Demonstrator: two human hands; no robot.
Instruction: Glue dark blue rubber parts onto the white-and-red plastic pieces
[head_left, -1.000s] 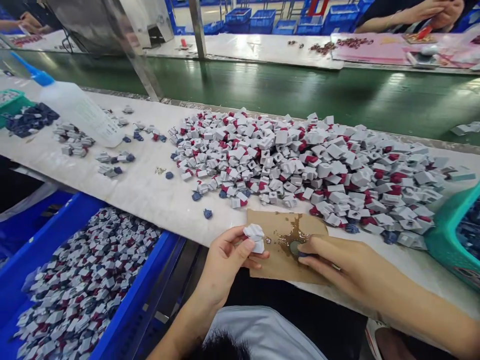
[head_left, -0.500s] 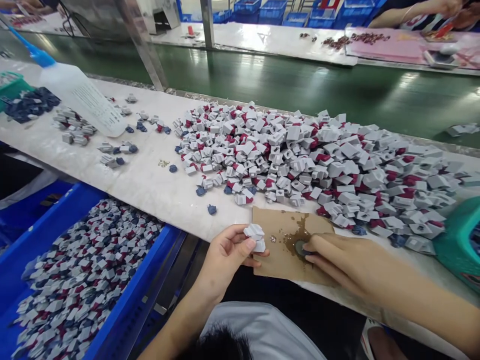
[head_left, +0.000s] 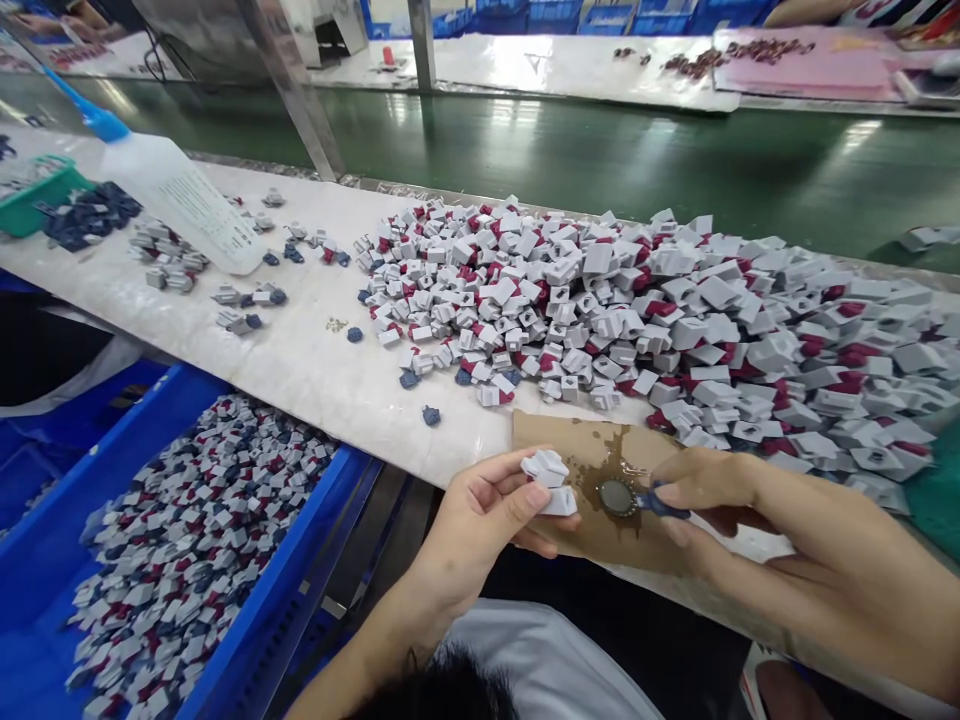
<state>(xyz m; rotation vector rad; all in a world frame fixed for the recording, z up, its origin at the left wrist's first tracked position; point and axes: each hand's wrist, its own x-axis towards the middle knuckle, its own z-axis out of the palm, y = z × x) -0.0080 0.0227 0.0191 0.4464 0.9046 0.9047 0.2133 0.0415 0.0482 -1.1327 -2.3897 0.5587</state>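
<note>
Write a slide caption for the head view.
Left hand holds white parts; right hand holds a blue part over stained cardboard.

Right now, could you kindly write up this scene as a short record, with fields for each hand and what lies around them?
Left hand: holds a white plastic block
Right hand: pinches a dark blue piece
Beneath the hands: cardboard sheet, brown smear, round grey disc
Nearby: heap of white-and-red blocks, blue crate, squeeze bottle

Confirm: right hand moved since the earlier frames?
Yes, rightward: the right hand has come off the round grey disc on the cardboard sheet, pinching a blue piece.
</note>
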